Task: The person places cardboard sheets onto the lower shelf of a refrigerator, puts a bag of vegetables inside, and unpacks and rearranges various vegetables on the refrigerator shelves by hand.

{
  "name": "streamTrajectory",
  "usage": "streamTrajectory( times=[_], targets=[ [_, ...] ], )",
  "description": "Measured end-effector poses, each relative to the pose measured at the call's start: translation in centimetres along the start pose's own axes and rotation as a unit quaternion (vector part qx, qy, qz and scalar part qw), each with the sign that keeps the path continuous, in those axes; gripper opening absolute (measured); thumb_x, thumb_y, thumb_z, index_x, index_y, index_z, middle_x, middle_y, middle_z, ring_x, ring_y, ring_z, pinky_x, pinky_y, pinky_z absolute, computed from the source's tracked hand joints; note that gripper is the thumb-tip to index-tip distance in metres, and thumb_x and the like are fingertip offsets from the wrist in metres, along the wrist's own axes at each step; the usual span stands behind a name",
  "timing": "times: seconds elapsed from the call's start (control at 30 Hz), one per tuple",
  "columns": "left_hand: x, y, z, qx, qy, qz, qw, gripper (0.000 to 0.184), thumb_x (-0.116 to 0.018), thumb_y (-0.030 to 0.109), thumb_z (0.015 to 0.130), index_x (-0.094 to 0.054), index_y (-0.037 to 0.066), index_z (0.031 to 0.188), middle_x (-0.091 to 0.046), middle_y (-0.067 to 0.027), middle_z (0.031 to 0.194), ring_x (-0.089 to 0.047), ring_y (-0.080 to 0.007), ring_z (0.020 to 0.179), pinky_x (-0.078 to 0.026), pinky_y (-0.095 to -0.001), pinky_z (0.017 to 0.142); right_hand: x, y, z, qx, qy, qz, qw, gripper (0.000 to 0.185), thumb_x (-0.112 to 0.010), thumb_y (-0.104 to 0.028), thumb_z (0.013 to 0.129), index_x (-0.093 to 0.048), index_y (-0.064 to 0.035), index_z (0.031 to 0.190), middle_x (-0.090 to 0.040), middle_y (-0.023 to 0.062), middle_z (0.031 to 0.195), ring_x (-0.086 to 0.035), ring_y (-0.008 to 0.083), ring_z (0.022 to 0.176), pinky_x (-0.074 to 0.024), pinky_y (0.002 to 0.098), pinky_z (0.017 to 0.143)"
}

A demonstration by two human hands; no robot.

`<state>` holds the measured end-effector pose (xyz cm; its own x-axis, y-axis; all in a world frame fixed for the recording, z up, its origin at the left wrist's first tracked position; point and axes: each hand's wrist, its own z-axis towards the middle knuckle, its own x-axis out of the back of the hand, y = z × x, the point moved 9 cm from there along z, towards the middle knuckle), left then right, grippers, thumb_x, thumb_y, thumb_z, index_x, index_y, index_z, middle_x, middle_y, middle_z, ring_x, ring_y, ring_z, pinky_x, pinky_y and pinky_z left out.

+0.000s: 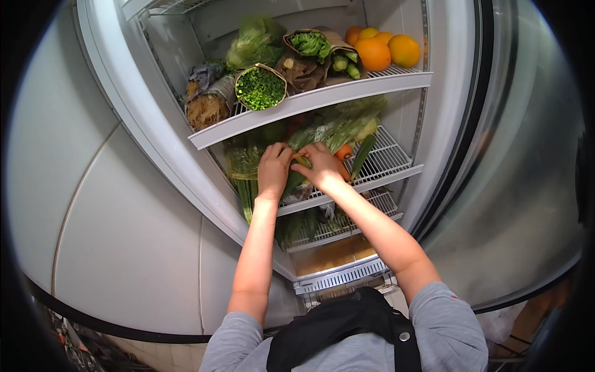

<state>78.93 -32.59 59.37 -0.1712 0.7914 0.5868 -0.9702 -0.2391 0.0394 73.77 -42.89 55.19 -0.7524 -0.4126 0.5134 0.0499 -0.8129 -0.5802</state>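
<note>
Both hands reach into the fridge, over the front of its second shelf [347,189]. My left hand [274,168] and my right hand [321,166] almost meet, with fingers bent and pinched. Between the fingertips shows a small yellowish-tan strip [302,161], whose kind I cannot make out. Behind the hands lie leafy greens in clear plastic bags [331,127]. To the right of my right hand is a carrot [344,152]. Long green stalks [246,195] hang over the shelf edge beside my left wrist. My hands hide part of what lies under them.
The upper shelf [316,102] carries chopped green herbs [260,88] in a paper wrap, bagged lettuce [257,40], wrapped vegetables and several oranges [374,54]. Greens lie on a lower wire shelf [322,235]. The fridge door [533,155] stands open at the right.
</note>
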Motion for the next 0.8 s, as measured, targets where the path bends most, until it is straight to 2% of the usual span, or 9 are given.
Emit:
streamTrajectory(
  times=[0.1,0.17,0.27,0.37,0.43,0.5,0.53,0.63,0.8],
  targets=[
    [-0.3,-0.4,0.0,0.027,0.001,-0.024,0.999,0.009,-0.062,0.007,0.077,-0.064,0.006,0.086,-0.060,-0.0078,0.090,-0.058,-0.0277,0.087,-0.049,-0.0388,0.072,-0.7,1.3,0.0,-0.026,0.073,0.011,0.997,0.028,-0.068,-0.015,0.076,-0.059,-0.0049,0.101,-0.057,0.0161,0.097,-0.054,0.0366,0.096,-0.0449,0.0436,0.084],
    [1.7,-1.8,0.4,0.072,0.147,-0.135,0.977,0.009,-0.058,0.003,0.083,-0.063,0.001,0.089,-0.062,-0.0110,0.082,-0.060,-0.0245,0.070,-0.048,-0.0349,0.060,-1.3,1.4,-0.2,-0.022,0.088,-0.006,0.996,0.026,-0.066,-0.012,0.077,-0.059,-0.0053,0.101,-0.057,0.0162,0.097,-0.054,0.0367,0.097,-0.0446,0.0437,0.084],
    [5.0,-5.7,3.2,0.261,0.118,-0.107,0.952,0.012,-0.055,0.007,0.086,-0.064,0.000,0.090,-0.063,-0.0155,0.075,-0.063,-0.0261,0.068,-0.046,-0.0362,0.058,-1.3,1.7,-0.7,-0.017,0.102,-0.007,0.995,0.023,-0.062,-0.010,0.079,-0.059,-0.0049,0.101,-0.058,0.0169,0.095,-0.055,0.0371,0.095,-0.0451,0.0438,0.082],
    [5.4,-6.9,4.3,0.160,0.096,-0.003,0.982,0.016,-0.059,0.014,0.087,-0.064,-0.001,0.089,-0.062,-0.0162,0.069,-0.063,-0.0298,0.068,-0.048,-0.0400,0.063,-0.6,2.7,-0.2,-0.020,0.077,0.073,0.994,0.020,-0.060,-0.009,0.081,-0.060,-0.0033,0.100,-0.059,0.0182,0.091,-0.057,0.0372,0.087,-0.0463,0.0438,0.077],
    [3.0,-6.4,1.3,0.234,-0.063,-0.100,0.965,0.024,-0.064,0.021,0.084,-0.063,0.000,0.095,-0.063,-0.0170,0.080,-0.062,-0.0338,0.078,-0.048,-0.0411,0.076,0.2,2.8,0.2,-0.024,0.076,0.130,0.988,0.019,-0.058,-0.008,0.082,-0.061,-0.0017,0.100,-0.060,0.0191,0.085,-0.059,0.0354,0.074,-0.0465,0.0423,0.066],
    [2.4,-3.2,-2.4,0.176,-0.165,-0.023,0.970,0.054,-0.073,0.027,0.074,-0.056,0.004,0.119,-0.048,-0.0180,0.129,-0.045,-0.0357,0.121,-0.039,-0.0421,0.097,1.5,2.2,0.9,-0.023,0.082,0.147,0.985,0.018,-0.059,-0.004,0.082,-0.061,-0.0007,0.099,-0.060,0.0146,0.082,-0.058,0.0244,0.071,-0.0460,0.0340,0.064],
    [3.6,-1.2,-3.4,0.128,-0.103,0.019,0.986,0.061,-0.075,0.029,0.070,-0.055,0.005,0.123,-0.043,-0.0164,0.137,-0.039,-0.0344,0.128,-0.036,-0.0421,0.103,2.1,2.0,1.1,-0.016,0.097,0.148,0.984,0.016,-0.059,-0.002,0.083,-0.062,0.0007,0.098,-0.060,0.0111,0.079,-0.057,0.0166,0.068,-0.0457,0.0288,0.062],
    [4.7,-0.4,-4.4,0.158,-0.131,-0.022,0.978,0.060,-0.077,0.030,0.067,-0.059,0.005,0.119,-0.039,-0.0151,0.141,-0.035,-0.0333,0.132,-0.033,-0.0398,0.108,3.3,1.6,0.7,-0.011,0.096,0.138,0.986,0.016,-0.057,-0.002,0.081,-0.061,-0.0015,0.097,-0.059,0.0156,0.084,-0.059,0.0296,0.072,-0.0458,0.0365,0.064],
    [5.0,-1.8,-6.4,0.193,-0.176,-0.050,0.964,0.048,-0.075,0.030,0.070,-0.066,0.006,0.110,-0.036,-0.0125,0.145,-0.036,-0.0317,0.133,-0.035,-0.0398,0.107,5.1,2.2,-1.3,-0.004,0.150,0.131,0.980,0.015,-0.057,-0.001,0.081,-0.062,-0.0023,0.095,-0.059,0.0134,0.084,-0.060,0.0282,0.075,-0.0460,0.0361,0.066]
  ],
)
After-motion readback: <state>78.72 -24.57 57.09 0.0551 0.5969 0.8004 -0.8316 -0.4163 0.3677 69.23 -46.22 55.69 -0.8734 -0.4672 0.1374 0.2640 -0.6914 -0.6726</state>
